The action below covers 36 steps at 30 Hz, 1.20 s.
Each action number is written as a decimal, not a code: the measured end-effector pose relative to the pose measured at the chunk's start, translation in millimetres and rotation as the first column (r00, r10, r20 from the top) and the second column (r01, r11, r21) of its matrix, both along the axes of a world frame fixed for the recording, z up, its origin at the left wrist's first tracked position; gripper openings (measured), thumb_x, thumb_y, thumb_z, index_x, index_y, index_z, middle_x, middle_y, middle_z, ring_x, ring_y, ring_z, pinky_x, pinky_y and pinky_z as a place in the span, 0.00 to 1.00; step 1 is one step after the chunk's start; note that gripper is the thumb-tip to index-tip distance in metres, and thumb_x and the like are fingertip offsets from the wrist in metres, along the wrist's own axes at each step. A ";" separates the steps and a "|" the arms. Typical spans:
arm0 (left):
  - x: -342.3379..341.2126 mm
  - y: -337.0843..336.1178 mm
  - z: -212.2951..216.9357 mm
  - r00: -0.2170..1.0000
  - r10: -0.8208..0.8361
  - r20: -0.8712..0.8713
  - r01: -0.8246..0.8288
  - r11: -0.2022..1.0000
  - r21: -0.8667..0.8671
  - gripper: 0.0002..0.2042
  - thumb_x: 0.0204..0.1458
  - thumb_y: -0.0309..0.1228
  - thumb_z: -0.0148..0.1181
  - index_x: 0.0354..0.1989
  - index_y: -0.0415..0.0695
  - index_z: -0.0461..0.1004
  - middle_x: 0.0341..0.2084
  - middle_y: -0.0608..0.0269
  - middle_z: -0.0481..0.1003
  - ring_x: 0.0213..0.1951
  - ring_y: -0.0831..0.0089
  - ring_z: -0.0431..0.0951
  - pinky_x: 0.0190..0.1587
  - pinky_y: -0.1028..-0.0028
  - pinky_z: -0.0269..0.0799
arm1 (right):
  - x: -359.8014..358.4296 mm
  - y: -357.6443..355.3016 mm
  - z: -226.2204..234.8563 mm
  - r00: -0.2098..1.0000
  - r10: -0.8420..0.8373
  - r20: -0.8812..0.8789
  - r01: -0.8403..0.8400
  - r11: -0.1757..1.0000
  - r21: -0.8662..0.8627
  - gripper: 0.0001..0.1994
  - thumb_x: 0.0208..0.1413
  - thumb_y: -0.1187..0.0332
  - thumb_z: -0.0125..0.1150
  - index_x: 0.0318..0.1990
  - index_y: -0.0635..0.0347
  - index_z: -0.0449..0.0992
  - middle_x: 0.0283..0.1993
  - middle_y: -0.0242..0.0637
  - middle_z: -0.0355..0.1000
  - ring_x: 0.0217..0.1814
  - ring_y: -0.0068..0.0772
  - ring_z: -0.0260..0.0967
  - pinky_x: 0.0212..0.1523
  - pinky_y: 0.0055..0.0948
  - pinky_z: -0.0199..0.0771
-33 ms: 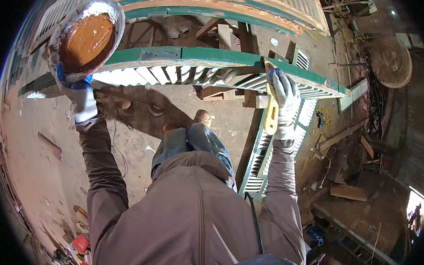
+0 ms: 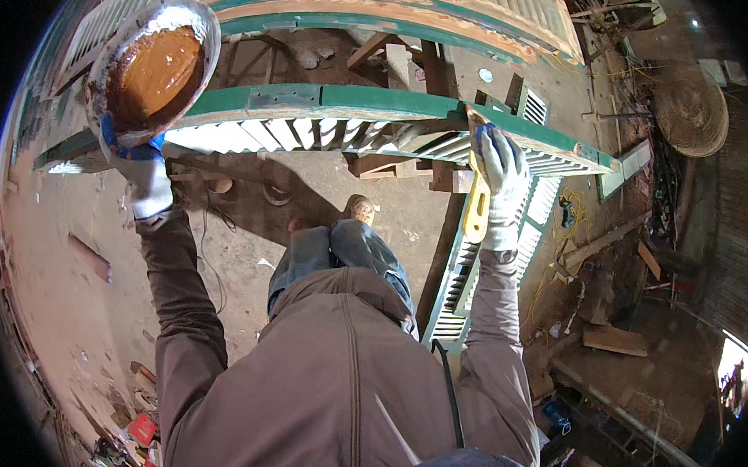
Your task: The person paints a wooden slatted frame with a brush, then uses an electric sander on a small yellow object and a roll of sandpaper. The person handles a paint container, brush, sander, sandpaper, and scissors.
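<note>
**Brush on green shutter rail, paint bowl held high to the left**

Right hand (image 2: pixel 500 182), in a white work glove with blue fingertips, closed round a yellow-handled flat brush (image 2: pixel 475 206); handle runs down along the palm toward the wrist, working end up at the top rail of the green louvred wooden shutter (image 2: pixel 329 106); bristles mostly hidden by the fingers, contact with the rail looks likely but cannot be confirmed.

Left hand (image 2: pixel 139 169), same kind of glove, cupped under a round metal bowl of orange-brown paint (image 2: pixel 154 72); fingers wrapped on the bowl's lower rim, bowl raised beside the shutter's left end, tilted toward the camera.

Key relation: shutter's long axis runs left to right across the view, just ahead of both hands; the brush meets it toward the right end; right hand is the one on it, left hand near the rail but only carrying the bowl; bowl and brush well apart, the whole slatted span between them.

Below: the person's jeans and brown shoes (image 2: pixel 357 209) on the dusty concrete floor (image 2: pixel 250 195); a second green slatted panel (image 2: pixel 459 287) runs down beside the right forearm; round woven basket (image 2: pixel 690 109) far right among scrap wood.
</note>
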State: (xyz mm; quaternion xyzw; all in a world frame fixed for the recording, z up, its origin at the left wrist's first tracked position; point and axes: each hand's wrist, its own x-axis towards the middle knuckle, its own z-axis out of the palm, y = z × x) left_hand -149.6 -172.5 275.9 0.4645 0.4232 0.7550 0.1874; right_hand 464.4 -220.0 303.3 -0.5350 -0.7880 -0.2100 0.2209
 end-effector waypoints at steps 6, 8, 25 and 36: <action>-7.3 16.7 -14.6 0.940 -0.196 0.278 0.227 0.970 -0.083 0.28 0.56 0.21 0.62 0.66 0.43 0.64 0.64 0.43 0.64 0.57 0.50 0.74 0.52 0.50 0.82 | 14.9 -6.0 8.2 0.980 -0.011 -0.197 0.044 0.986 0.162 0.20 0.51 0.70 0.68 0.54 0.59 0.80 0.52 0.39 0.78 0.52 0.41 0.75 0.52 0.37 0.76; 3.9 5.9 8.7 0.777 -0.308 0.549 0.374 0.927 -0.010 0.28 0.55 0.22 0.64 0.66 0.45 0.64 0.64 0.43 0.65 0.57 0.49 0.75 0.50 0.50 0.83 | 9.0 -9.1 10.8 0.978 -0.040 -0.204 0.057 0.995 0.078 0.21 0.53 0.68 0.66 0.56 0.58 0.79 0.55 0.39 0.77 0.53 0.43 0.74 0.53 0.39 0.75; 16.3 -6.7 -14.1 1.000 0.023 -0.019 -0.024 0.995 -0.099 0.31 0.55 0.19 0.63 0.68 0.44 0.62 0.66 0.47 0.61 0.62 0.47 0.69 0.55 0.49 0.80 | -29.2 -33.2 51.2 0.962 -0.253 0.097 0.271 0.924 -0.269 0.22 0.50 0.66 0.63 0.55 0.53 0.79 0.56 0.32 0.75 0.55 0.38 0.70 0.52 0.38 0.73; 35.8 7.2 -32.8 0.998 -0.059 -0.027 0.060 0.997 0.049 0.27 0.61 0.32 0.60 0.69 0.46 0.62 0.69 0.50 0.59 0.68 0.54 0.63 0.61 0.52 0.74 | -20.1 -5.7 68.7 0.991 -0.128 -0.034 0.120 0.978 -0.173 0.29 0.49 0.72 0.69 0.62 0.59 0.73 0.56 0.46 0.76 0.57 0.48 0.72 0.61 0.46 0.68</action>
